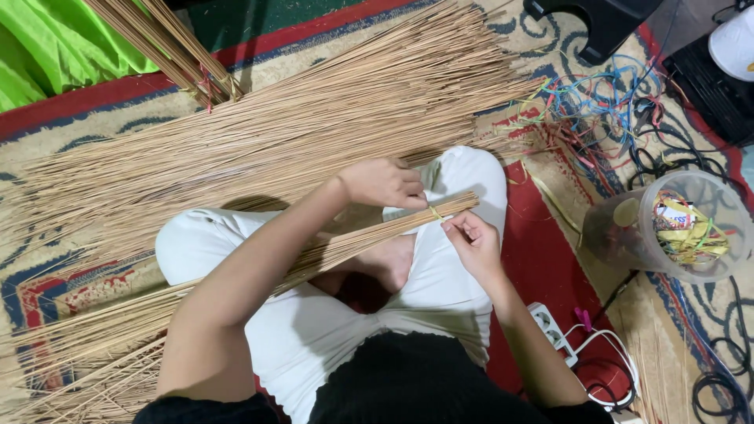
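**A:** where's the stick bundle [369, 235] sitting?

**B:** across the lap, over the white trousers [330, 314]. A yellow rubber band [434, 212] is near its end. Left hand [382, 183] has fingers curled and pinching the band from above, right hand [471, 238] pinches it from below.

**A:** and around?

**B:** big loose stick pile [259, 133] on the carpet [63, 133], plastic jar of bands [683, 228] off right.

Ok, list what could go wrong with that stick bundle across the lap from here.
1. The yellow band sits near the tip of the bundle of thin sticks; pinched between left hand and right hand, it might slip off the end.
2. Behind the band the bundle fans out loose, so sticks could slide out.
3. Stick tips may prick the fingers.
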